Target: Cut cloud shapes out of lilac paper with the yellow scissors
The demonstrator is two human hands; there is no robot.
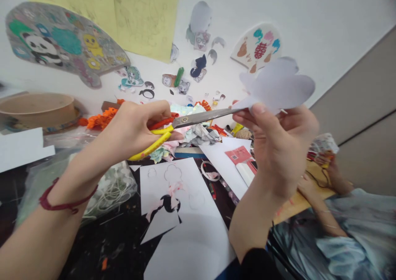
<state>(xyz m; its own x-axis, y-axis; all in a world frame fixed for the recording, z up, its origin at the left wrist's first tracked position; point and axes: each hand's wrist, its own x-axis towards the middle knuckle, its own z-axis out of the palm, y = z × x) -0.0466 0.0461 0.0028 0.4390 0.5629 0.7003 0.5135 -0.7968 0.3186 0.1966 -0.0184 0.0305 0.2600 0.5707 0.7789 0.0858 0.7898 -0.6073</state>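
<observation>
One pair of scissors [185, 120] gripped in left hand [147, 125], blades [207, 116] pointing lengthwise at lower-left of paper [275, 88] right hand [278, 148] is pinching.

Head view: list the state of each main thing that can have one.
Red-and-yellow-handled metal scissors: held in the left hand, blades apparently closed.
White cloud-shaped paper: raised in the right hand.
Round tan tub: apparently open-topped.
White pencil-marked paper sheet: lying flat, partly covered.
Clear plastic bag: sealed or not, unclear.
Large yellow paper: faintly marked.
</observation>
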